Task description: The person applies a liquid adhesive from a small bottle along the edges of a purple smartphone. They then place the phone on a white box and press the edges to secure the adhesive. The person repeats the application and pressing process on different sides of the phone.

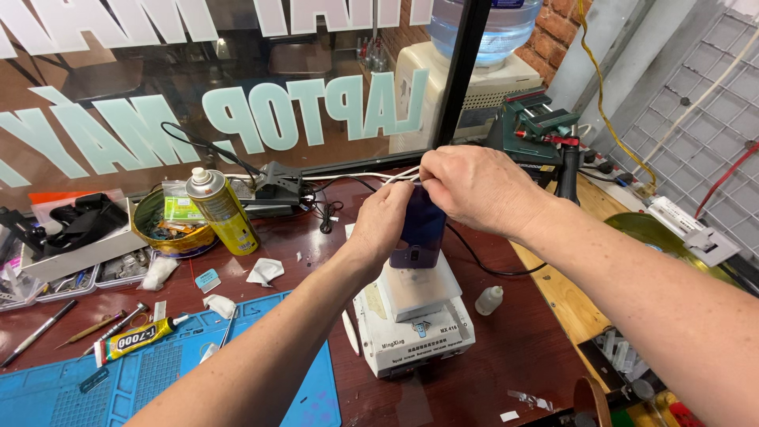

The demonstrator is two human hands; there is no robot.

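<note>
Both hands are gripping a dark blue phone [421,225] at the centre of the frame: the left hand [385,217] is pinching its left edge, while the right hand [473,188] is closing over its top. The phone is standing upright on a white heating machine [415,316] sitting on the reddish worktop [514,348].

Both forearms are bare to the elbows, with no sleeves, gloves, rings or watch visible.
</note>
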